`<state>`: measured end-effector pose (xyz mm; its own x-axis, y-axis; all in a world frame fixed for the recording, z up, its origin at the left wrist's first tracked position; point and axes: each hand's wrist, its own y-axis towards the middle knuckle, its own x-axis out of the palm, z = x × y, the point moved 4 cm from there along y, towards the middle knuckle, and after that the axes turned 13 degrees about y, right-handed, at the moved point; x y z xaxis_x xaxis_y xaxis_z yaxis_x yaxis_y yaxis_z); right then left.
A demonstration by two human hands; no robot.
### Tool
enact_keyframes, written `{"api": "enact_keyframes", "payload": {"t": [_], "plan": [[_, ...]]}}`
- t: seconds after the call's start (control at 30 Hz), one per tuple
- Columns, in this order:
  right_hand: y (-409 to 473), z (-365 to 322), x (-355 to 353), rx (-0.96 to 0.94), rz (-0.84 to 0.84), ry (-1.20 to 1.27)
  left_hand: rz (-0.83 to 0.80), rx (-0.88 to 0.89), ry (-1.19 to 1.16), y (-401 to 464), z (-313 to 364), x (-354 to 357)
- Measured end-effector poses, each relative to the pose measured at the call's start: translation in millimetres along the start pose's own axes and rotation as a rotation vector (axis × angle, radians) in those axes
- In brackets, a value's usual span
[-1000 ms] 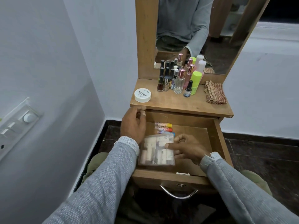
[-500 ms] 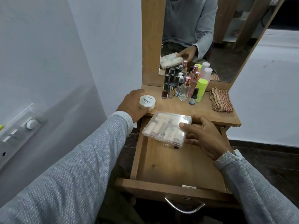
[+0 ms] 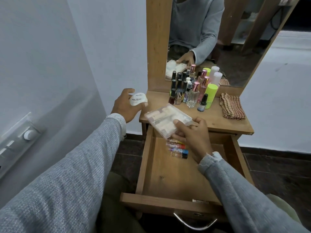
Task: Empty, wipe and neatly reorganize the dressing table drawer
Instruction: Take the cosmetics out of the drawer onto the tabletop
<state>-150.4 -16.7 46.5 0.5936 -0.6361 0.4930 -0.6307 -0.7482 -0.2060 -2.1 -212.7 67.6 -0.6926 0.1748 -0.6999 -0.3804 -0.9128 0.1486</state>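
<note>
Left hand (image 3: 125,106) has lifted the white jar (image 3: 138,101); right hand (image 3: 191,133) still grips the clear box (image 3: 166,119), seemingly tabletop-bound.

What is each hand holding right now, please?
Left hand: grips the white jar.
Right hand: holds the clear plastic case.

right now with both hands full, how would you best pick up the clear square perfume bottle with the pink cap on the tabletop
Judging from this view, grip the clear perfume bottle by its flat-sided glass body, below the pink cap. Come from the front: it stands upright at the front of the cluster, with nail polish bottles close on its left and the green tube on its right. Fingers across the two flat side faces should hold steadier than the narrow cap.
</note>
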Motion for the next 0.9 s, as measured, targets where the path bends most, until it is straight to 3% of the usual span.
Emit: {"api": "enact_keyframes", "payload": {"t": [0.2, 0.53, 0.73, 0.9], "plan": [[16, 35, 30, -0.035, 0.028, 0.077, -0.009, 0.083, 0.005, -6, 8, -12], [17, 55, 33, -0.185, 0.029, -0.221, -0.03, 0.099, -0.023, -26, 3, 14], [14, 46, 39, -0.408, 0.076, -0.729, -0.074, 0.156, 0.058, -20, 9, 23], [9, 22, 33, -0.816, 0.0, -1.13, -0.08, 0.12, -0.032, -26, 1, 25]]}}
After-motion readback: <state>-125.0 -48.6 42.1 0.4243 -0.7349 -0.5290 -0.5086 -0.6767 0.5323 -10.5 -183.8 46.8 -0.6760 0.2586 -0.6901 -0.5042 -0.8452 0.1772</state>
